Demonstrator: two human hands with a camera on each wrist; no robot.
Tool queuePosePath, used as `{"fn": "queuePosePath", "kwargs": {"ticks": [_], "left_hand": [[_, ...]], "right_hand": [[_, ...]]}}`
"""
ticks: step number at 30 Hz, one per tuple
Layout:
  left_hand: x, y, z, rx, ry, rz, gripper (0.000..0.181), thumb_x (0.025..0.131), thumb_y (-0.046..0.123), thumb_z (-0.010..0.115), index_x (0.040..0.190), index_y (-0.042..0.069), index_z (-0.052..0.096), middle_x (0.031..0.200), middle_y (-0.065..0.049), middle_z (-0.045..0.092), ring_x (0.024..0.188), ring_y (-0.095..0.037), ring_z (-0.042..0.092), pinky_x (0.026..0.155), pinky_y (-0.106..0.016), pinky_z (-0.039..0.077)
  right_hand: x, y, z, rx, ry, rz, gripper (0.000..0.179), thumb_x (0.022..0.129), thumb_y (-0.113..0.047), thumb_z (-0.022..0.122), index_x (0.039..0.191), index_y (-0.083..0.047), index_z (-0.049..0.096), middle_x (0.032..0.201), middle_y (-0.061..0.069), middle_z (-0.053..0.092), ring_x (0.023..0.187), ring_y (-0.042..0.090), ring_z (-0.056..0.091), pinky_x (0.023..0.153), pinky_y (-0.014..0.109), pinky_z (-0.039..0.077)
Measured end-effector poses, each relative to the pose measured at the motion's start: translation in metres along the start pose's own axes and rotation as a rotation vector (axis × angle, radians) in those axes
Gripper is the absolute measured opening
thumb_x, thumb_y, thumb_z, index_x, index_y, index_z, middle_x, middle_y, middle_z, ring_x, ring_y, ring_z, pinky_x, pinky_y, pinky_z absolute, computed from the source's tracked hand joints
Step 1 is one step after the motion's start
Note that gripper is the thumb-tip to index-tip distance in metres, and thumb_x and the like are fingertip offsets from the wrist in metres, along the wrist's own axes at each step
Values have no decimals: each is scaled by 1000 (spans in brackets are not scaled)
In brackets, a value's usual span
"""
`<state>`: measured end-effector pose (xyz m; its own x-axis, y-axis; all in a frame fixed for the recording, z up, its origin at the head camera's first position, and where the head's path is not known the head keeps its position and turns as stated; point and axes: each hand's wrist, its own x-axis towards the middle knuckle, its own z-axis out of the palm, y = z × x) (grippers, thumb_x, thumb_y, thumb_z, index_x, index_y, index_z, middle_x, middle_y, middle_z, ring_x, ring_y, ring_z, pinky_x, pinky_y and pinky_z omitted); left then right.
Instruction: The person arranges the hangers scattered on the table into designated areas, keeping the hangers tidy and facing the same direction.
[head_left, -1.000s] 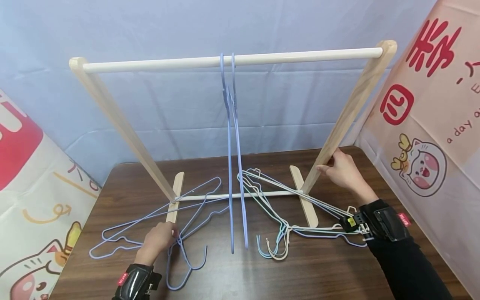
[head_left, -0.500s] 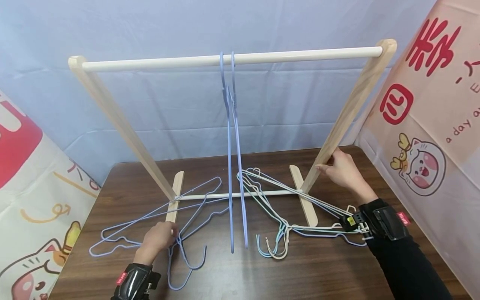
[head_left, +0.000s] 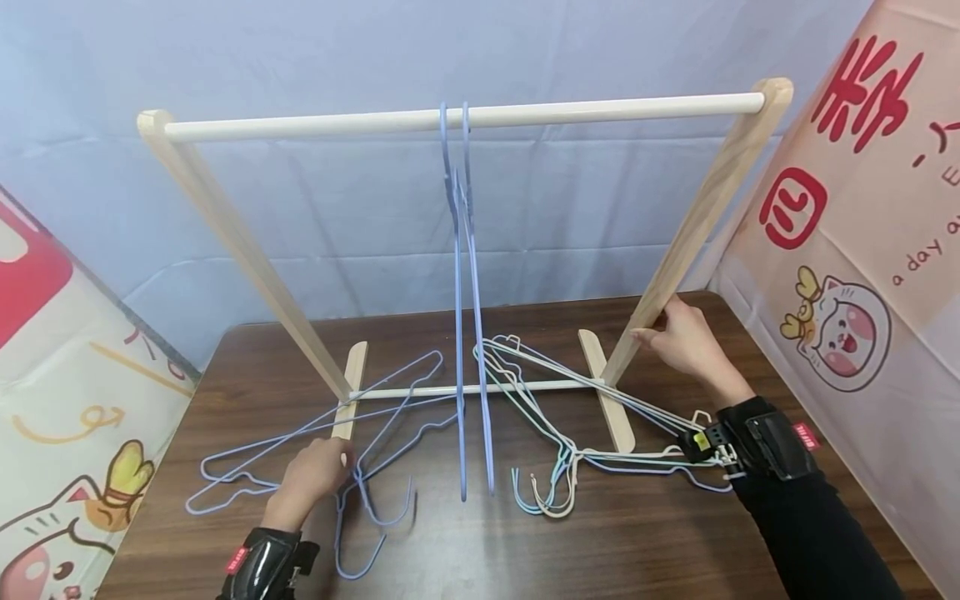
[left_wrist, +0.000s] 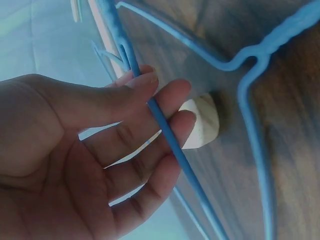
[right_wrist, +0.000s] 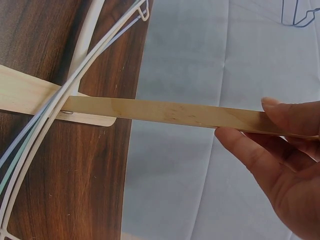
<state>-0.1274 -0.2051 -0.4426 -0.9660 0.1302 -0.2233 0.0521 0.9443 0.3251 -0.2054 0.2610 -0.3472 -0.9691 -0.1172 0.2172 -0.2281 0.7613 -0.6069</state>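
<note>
While the right garment-rack upright [head_left: 697, 225] is gripped by the right hand [head_left: 686, 337] near the right desk edge [head_left: 811, 375], a blue wire hanger [left_wrist: 188, 172] toward the left edge is pinched by the left hand [head_left: 315, 471]; its hook should be kept clear of the neighbouring hanger [left_wrist: 268, 200].

A pale wooden rack [head_left: 337, 124] with white round rails stands upright on the table [head_left: 637, 542] before you, its right upright gripped low by your right hand [head_left: 690, 343]. Your left hand [head_left: 309, 477] pinches a slim blue wire hanger [left_wrist: 187, 170] close to its twisted neck, near the front end of the rack's left foot.
</note>
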Motion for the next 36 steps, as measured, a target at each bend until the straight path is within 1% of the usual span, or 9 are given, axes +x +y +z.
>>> {"fn": "queuePosePath", "kwargs": {"ticks": [7,13,18,20,24,28,32,34,36], "left_hand": [[-1,5,-9,1,15,-2,14,74,0,56,75,14,61,70,-7,59,55,-23,52,47,-38,41],[-1,9,-18,23,36,36,15,68,0,59,74,14,60,67,-4,60,56,-20,52,48,-36,41],[-1,12,-27,19,29,56,17,66,-2,63,76,12,60,66,-2,60,57,-19,54,48,-35,41],[0,13,-29,18,36,62,17,67,-2,64,75,12,59,66,-2,61,58,-21,55,48,-35,41],[1,13,-31,16,59,74,14,71,0,63,74,13,59,67,-1,62,58,-20,56,49,-35,42],[1,13,-35,-1,65,79,12,75,-1,63,80,10,61,68,-2,62,58,-19,57,50,-33,43],[0,15,-40,-8,75,65,12,76,-1,63,85,7,62,70,-4,62,56,-18,55,50,-32,43],[0,15,-42,-5,93,65,11,77,-1,63,85,6,62,71,-5,63,56,-18,54,50,-33,43],[-1,14,-43,-1,120,67,10,76,0,64,84,6,63,74,-8,65,58,-22,57,51,-36,45]], "right_hand": [[0,-1,1,17,-15,6,30,79,0,66,99,11,47,82,27,60,66,30,63,51,26,46],[1,-1,1,17,-16,11,30,79,0,66,99,11,47,82,26,60,65,30,63,52,26,47],[0,-2,1,28,-25,17,30,79,-1,66,100,11,46,82,27,60,66,31,63,52,26,47],[0,-2,1,29,-27,20,30,80,-1,66,100,10,46,83,26,59,67,31,63,52,26,47],[0,-2,1,28,-25,19,31,80,-1,66,100,10,46,83,26,59,67,31,63,52,26,47],[0,-1,1,36,-27,22,31,80,-1,66,101,10,46,84,27,59,69,32,63,52,26,47],[0,-1,0,37,-28,24,32,80,-1,67,101,10,46,85,27,59,69,32,63,52,26,47],[0,-1,0,38,-30,28,32,80,-1,67,102,10,46,85,28,59,69,32,63,53,26,47],[0,-1,0,45,-34,34,32,80,-1,66,102,11,46,86,28,59,70,32,64,53,26,48]]}}
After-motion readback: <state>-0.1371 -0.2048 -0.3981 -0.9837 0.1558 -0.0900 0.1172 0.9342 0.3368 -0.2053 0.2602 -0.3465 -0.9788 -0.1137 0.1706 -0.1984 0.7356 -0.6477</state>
